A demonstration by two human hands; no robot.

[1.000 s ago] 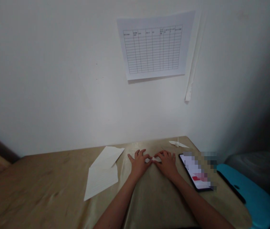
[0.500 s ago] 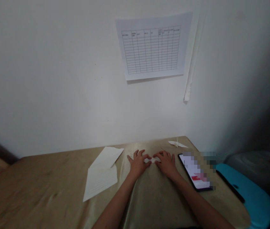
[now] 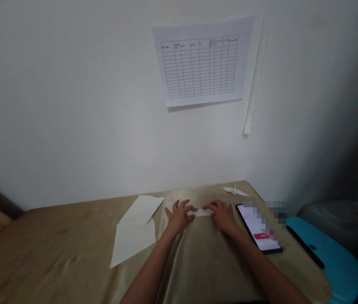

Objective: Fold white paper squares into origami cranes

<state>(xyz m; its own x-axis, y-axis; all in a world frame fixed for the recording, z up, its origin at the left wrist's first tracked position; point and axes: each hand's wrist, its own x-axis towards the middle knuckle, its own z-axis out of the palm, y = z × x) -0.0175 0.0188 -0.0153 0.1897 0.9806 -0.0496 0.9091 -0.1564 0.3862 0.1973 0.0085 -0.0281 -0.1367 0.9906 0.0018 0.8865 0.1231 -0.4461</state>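
Note:
A small folded strip of white paper (image 3: 202, 213) lies on the table between my hands. Thumb and forefinger of my left hand (image 3: 180, 217) close on its left end, while the other fingers spread away. At the right end, my right hand (image 3: 222, 214) presses on the paper with its fingertips; its thumb is partly hidden. To the left lie a lined sheet of paper (image 3: 134, 240) and a folded sheet (image 3: 143, 208) overlapping it. Beyond my right hand sits a small folded paper figure with pointed ends (image 3: 235, 191).
A phone (image 3: 256, 230) with a lit, partly blurred screen lies right of my right hand. The brown-covered table (image 3: 58, 236) meets a white wall bearing a printed table sheet (image 3: 204, 63). A turquoise object (image 3: 327, 257) stands past the table's right edge.
My hands have moved apart along the paper strip, the left one leftward and the right one slightly rightward. More of the strip shows between them.

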